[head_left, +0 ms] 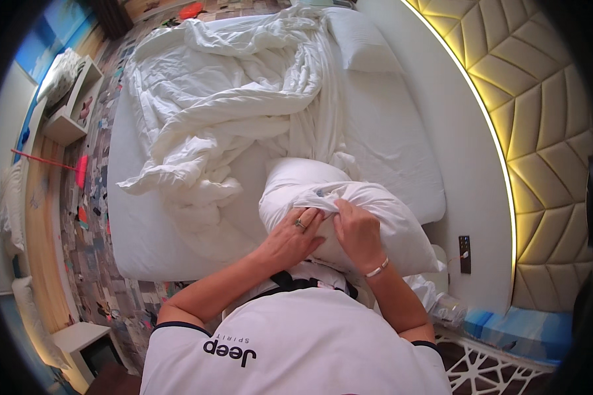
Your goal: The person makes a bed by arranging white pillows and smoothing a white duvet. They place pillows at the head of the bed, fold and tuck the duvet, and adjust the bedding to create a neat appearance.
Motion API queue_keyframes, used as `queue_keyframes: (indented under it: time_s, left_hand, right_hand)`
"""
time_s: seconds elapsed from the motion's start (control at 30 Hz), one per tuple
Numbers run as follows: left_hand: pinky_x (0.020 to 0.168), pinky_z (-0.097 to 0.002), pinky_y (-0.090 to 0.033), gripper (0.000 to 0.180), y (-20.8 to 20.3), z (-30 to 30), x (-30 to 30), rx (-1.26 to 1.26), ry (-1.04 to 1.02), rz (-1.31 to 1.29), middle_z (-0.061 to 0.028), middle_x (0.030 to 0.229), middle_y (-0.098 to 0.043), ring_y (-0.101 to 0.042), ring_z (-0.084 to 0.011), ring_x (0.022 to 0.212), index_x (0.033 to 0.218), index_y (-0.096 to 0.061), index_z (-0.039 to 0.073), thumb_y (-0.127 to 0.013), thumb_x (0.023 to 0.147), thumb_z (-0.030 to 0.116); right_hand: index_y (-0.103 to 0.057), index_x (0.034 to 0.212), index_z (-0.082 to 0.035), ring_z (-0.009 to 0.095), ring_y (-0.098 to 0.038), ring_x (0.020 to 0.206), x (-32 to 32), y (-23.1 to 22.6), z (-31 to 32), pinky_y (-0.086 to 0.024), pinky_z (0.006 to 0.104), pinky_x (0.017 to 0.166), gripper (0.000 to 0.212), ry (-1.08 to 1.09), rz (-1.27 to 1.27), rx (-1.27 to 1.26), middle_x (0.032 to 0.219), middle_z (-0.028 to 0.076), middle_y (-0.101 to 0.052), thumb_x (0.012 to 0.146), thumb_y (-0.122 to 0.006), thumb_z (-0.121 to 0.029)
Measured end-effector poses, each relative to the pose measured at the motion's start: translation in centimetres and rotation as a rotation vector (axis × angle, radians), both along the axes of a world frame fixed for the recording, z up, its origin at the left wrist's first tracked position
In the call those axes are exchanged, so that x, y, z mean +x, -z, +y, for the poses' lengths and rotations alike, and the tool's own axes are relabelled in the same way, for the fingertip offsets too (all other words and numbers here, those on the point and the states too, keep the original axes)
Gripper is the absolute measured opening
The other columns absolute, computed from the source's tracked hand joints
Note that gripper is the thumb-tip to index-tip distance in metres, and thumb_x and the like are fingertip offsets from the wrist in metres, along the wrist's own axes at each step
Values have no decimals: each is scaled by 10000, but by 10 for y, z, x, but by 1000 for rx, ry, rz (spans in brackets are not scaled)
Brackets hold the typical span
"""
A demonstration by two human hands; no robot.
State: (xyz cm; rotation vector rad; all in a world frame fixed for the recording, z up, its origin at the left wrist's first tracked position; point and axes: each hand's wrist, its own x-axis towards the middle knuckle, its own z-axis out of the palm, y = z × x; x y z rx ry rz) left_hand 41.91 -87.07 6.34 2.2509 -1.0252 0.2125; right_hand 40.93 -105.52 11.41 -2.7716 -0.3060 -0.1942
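A plump pillow [296, 172] in a white pillowcase [392, 227] lies at the near edge of the bed, right in front of my body. My right hand [358, 234] is closed, pinching a gathered fold of the pillowcase near the middle of the pillow. Close beside it, my left hand [296, 234], with a ring on one finger, presses on the pillow and grips the same bunched cloth with its fingertips. A small bluish patch shows in the folds just beyond my fingers. The undersides of both hands are hidden.
A crumpled white duvet [224, 99] covers much of the bed's sheet [138, 243]. Another pillow [362, 41] lies at the far right, by the padded headboard wall [547, 131]. A socket panel [464, 255] is low on the right. At left stand a pink broom [82, 172] and white shelf [69, 125].
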Motion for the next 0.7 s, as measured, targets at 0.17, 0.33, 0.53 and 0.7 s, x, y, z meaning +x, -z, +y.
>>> queue_keyframes:
  time_s: [0.17,0.33,0.53,0.7]
  left_hand:
    - [950,-422,-425,500,19,5,8,-87,55,-28,-151,1166,-544,-530,-344,1066,1201,-544,19,-703,817,296]
    - [833,-402,-436,283,21,12,24,65,155,-56,-83,990,-585,-556,-307,967,964,-584,64,-712,806,261]
    - [799,-400,-429,184,13,49,33,19,378,-61,-47,867,-570,-552,-276,893,782,-568,88,-717,792,196]
    - [813,-417,-430,168,22,71,29,35,351,-52,-38,824,-554,-543,-274,860,767,-566,96,-726,751,145]
  right_hand:
    - [-601,1015,-40,360,-655,730,6,28,0,-510,461,646,162,115,-57,262,823,181,-667,867,-566,-94]
    - [-611,1001,-56,317,-648,809,-2,35,17,-515,407,722,187,96,-111,110,891,123,-651,815,-599,-74]
    - [-623,991,-58,236,-604,978,-27,4,26,-428,396,971,216,29,-122,-132,961,87,-634,780,-603,-98]
    - [-623,1112,-51,266,-520,1167,-51,-13,30,-331,440,1098,299,92,-164,-256,1165,138,-588,836,-539,-130]
